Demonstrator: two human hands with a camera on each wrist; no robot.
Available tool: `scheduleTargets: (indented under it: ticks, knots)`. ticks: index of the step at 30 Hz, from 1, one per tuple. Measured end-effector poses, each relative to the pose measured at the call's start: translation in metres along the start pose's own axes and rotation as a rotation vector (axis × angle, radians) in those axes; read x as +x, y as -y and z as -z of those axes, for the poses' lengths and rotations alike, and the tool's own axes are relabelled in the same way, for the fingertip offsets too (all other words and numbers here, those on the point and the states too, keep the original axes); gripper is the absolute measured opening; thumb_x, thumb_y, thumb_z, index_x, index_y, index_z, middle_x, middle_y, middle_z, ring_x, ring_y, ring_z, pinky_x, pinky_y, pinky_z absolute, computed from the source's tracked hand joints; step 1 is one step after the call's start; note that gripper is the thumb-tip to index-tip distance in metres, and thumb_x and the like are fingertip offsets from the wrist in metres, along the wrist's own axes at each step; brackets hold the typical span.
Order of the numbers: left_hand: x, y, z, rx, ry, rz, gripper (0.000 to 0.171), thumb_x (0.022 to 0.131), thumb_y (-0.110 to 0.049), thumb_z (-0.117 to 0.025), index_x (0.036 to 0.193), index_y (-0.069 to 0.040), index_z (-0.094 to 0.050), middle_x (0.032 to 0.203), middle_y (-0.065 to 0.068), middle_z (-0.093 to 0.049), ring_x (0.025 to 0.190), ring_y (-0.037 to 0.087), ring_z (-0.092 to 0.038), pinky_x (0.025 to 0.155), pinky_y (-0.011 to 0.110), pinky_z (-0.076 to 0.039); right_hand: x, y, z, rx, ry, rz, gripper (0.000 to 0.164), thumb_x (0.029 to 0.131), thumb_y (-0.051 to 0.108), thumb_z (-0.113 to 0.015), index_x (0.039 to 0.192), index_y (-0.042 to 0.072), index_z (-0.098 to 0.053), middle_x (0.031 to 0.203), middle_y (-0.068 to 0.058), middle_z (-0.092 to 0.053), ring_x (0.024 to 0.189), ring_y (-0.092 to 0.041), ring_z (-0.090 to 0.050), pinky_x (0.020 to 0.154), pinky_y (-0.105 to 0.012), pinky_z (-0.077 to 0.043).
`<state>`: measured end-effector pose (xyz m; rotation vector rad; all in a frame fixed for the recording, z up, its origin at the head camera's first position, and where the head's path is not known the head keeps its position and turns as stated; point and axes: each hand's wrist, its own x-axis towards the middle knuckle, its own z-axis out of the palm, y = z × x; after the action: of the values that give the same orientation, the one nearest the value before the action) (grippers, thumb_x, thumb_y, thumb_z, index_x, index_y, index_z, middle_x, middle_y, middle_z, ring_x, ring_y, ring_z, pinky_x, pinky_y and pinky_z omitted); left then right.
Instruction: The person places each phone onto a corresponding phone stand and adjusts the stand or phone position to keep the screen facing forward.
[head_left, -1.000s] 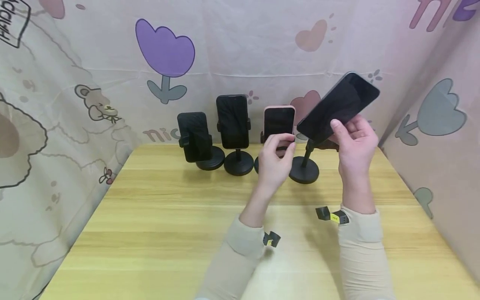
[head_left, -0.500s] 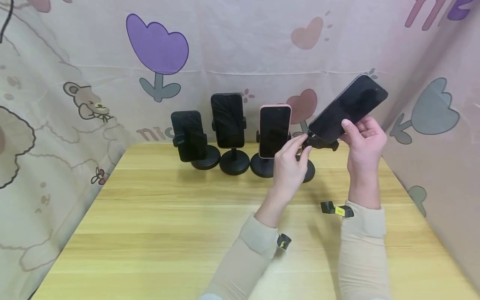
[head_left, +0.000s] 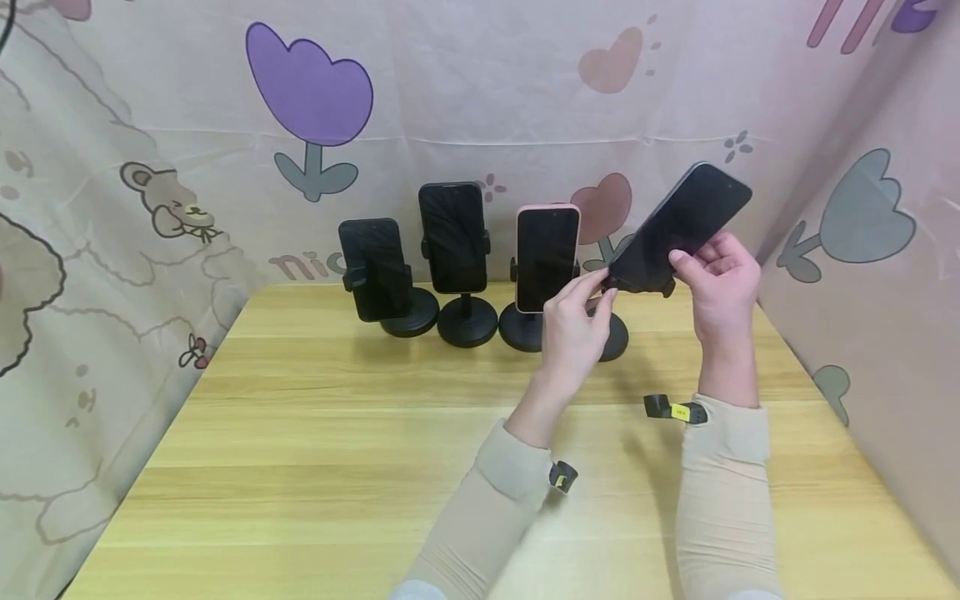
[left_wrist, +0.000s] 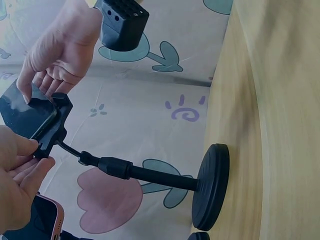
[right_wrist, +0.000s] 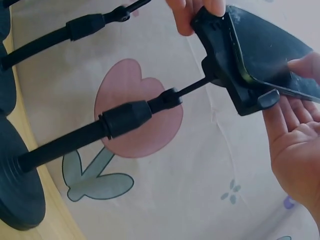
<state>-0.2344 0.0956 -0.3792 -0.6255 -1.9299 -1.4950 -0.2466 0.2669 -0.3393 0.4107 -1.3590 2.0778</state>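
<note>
My right hand grips a black smartphone, thumb on its screen and fingers behind. The phone tilts, its lower part lying against the clamp of a black phone stand. My left hand pinches the near left end of that clamp between thumb and fingers, as the left wrist view shows. In the right wrist view, the clamp's hooked lip is beside the phone's edge; whether it touches cannot be told. The stand's round base rests on the table, partly hidden behind my left hand in the head view.
To the left stand three more black stands: one holds a pink-edged phone, one an upright dark phone, and one a tilted dark phone. The wooden table ends at a printed cloth backdrop.
My left hand has moved right, from in front of the pink-edged phone to the clamp. My right hand first shifted right, then brought the phone back left and down against the clamp.
</note>
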Motion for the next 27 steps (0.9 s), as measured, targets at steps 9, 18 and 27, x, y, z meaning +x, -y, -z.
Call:
scheduleTargets:
  ticks: [9, 18, 27]
  knots:
    - [0.001, 0.000, 0.000, 0.026, -0.014, -0.040, 0.026, 0.094, -0.001, -0.076, 0.119, 0.005, -0.074, 0.113, 0.017, -0.075, 0.102, 0.021, -0.076, 0.083, 0.010, -0.054, 0.000, 0.002, 0.003, -0.106, 0.080, 0.018, 0.049, 0.082, -0.023, -0.069, 0.125, -0.001, -0.063, 0.110, -0.016, -0.074, 0.095, -0.022, -0.074, 0.087, -0.027, -0.061]
    - [0.002, 0.002, 0.000, 0.062, -0.003, -0.033, 0.026, 0.094, -0.003, -0.075, 0.120, 0.003, -0.074, 0.113, 0.015, -0.076, 0.100, 0.019, -0.076, 0.082, 0.009, -0.054, 0.001, -0.001, 0.008, -0.081, 0.124, 0.045, 0.049, 0.081, -0.025, -0.070, 0.125, -0.004, -0.063, 0.106, -0.015, -0.074, 0.093, -0.022, -0.074, 0.086, -0.026, -0.061]
    - [0.002, 0.003, 0.000, 0.084, -0.007, -0.047, 0.026, 0.094, -0.003, -0.075, 0.119, 0.001, -0.076, 0.113, 0.014, -0.076, 0.095, 0.018, -0.077, 0.081, 0.008, -0.054, 0.002, -0.005, 0.014, -0.079, 0.149, 0.066, 0.046, 0.081, -0.024, -0.071, 0.123, -0.007, -0.063, 0.106, -0.016, -0.074, 0.094, -0.023, -0.074, 0.087, -0.027, -0.061]
